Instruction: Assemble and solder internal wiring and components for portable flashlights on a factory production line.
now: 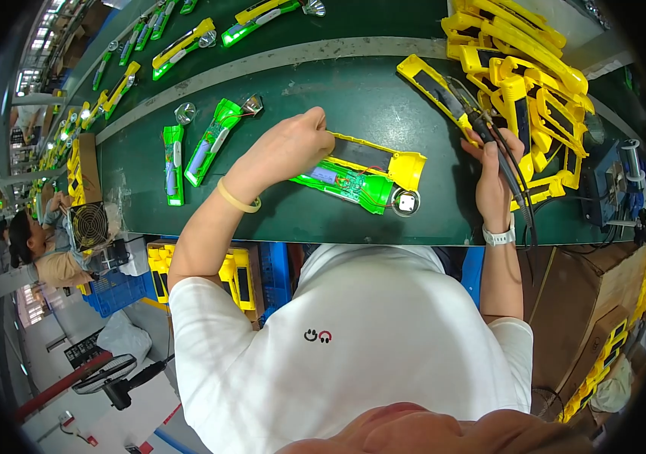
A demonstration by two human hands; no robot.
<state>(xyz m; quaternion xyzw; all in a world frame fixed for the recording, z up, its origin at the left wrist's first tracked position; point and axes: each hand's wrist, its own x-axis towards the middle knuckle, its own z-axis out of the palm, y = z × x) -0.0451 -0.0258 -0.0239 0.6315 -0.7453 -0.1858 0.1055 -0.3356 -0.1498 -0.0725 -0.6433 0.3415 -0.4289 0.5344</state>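
1. Far left of the frame: a co-worker [41,240] sits near a black square fan [90,225].
2. Upper left: flashlight units [184,50] with yellow and green parts stand in a row on the green counter [285,85]. These appear further assembled.
3. Left of centre: two open flashlight bodies [174,168] [211,147] show batteries and silver lamp heads, without yellow shells. Judged incomplete.
4. Centre: the left hand [293,144] is curled closed at the left end of the work; whether it pinches anything is hidden.
5. Centre: the green flashlight body [374,194] lies open on the counter. Battery [321,175] and circuit board [347,189] are in place. The lamp head [406,203] lies at its right end, apparently unseated. The yellow shell [411,169] lies just behind, unfitted. Seating and closure judged outstanding.
6. Right of centre: the right hand [498,163] grasps a black corded tool [480,121]. A loose yellow shell [435,92] reaches to the fingers and could obstruct it.
7. Upper right: piled yellow shells [529,106] crowd the tool's cord.
8. Right edge: a blue bench unit [601,185] stands beside a wire spool [632,160].
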